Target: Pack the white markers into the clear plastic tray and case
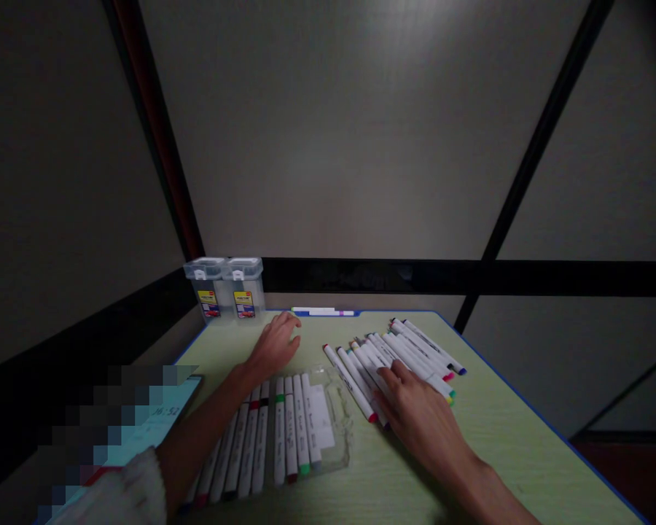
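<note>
My left hand [276, 344] lies palm down on the pale green table [503, 437], fingers stretched out, just beyond a clear flat case [336, 437] that holds a row of white markers [284, 437]. My right hand [415, 408] rests with fingers spread on the near end of a loose pile of white markers with coloured caps [399, 357], touching them. Neither hand grips anything.
Two clear plastic boxes with yellow labels [227, 288] stand at the table's far left corner. A single marker [325, 312] lies along the far edge. A phone or tablet with a lit screen [158, 419] sits at the left. Grey partition walls enclose the table.
</note>
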Demonstrator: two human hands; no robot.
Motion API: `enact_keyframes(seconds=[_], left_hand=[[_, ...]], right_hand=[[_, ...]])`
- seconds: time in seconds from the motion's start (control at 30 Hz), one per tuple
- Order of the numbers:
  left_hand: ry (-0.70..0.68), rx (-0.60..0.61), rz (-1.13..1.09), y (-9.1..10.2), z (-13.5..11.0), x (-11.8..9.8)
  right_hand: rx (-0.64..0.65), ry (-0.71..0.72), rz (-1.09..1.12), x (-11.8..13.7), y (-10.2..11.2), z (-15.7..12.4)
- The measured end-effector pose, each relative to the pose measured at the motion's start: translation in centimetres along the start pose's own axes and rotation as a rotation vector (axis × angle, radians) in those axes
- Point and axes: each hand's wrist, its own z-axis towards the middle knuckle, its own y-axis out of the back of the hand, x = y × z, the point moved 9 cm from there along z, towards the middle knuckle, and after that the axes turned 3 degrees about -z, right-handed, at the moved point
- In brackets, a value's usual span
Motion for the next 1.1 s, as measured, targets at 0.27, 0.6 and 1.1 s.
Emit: enact_keyframes(seconds=[0.27, 0.6, 1.1], left_hand=[[0.018, 0.071, 0.047, -1.6, 0.7, 0.5], [0.014, 0.108, 0.058, -2.4, 0.8, 0.6], [0.030, 0.124, 0.069, -3.4, 0.9, 1.0]], right_hand=[[-0.002, 0.242, 0.116, 3.1, -1.4, -0.5], [0.059, 0.150, 0.133, 3.3, -2.7, -0.5], [-0.019, 0.089, 0.109, 2.6, -2.6, -0.3]])
